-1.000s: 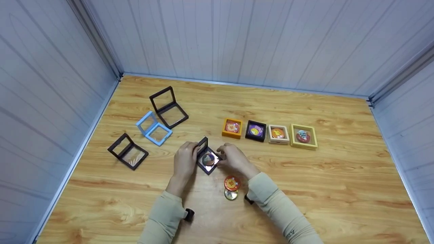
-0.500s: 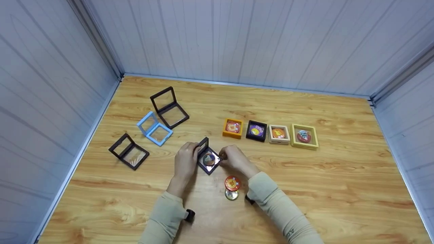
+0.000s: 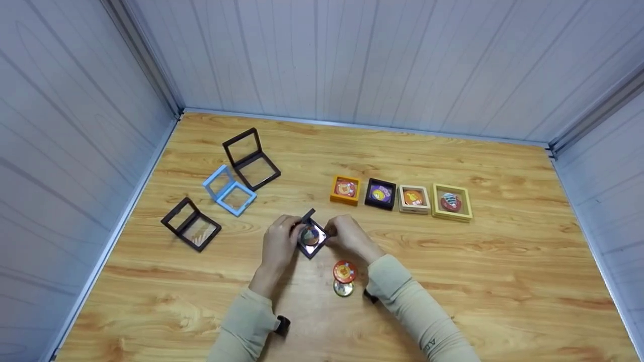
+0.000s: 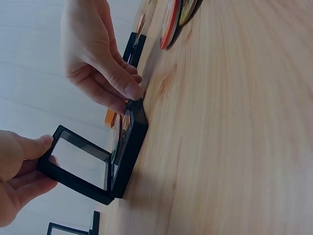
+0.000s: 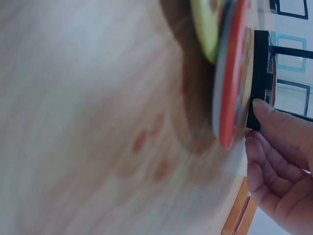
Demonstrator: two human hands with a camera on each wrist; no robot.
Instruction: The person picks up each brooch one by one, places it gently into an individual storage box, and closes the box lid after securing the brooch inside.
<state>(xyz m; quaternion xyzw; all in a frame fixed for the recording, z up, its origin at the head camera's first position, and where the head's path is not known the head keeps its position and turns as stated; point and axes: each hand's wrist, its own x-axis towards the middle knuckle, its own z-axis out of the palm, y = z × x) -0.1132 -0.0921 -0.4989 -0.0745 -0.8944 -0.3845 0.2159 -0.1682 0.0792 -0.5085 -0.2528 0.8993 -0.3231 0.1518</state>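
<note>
In front of me a small black display case (image 3: 311, 250) stands partly open, with a dark round badge (image 3: 309, 235) lying on the clear film of its base. My left hand (image 3: 278, 244) pinches the raised lid (image 4: 80, 186) between thumb and fingers at the edge away from the hinge. The base's near right corner is held by my right hand (image 3: 349, 235), its thumb on the black rim (image 5: 259, 73). Close to the right wrist, a red badge (image 3: 344, 270) overlaps a yellowish one (image 3: 343, 288).
Three opened cases, black (image 3: 256, 171), light blue (image 3: 236, 197) and black (image 3: 198, 232), stand on the left. Shut cases holding badges line up at the back right: orange (image 3: 345, 201), black (image 3: 380, 203), cream (image 3: 413, 209) and yellow (image 3: 452, 216). Pale walls (image 3: 342, 65) edge the wooden table.
The lid of the small black case has tilted down towards its base, with my left hand shifting slightly right. My right hand's fingers have closed in on the base's corner.
</note>
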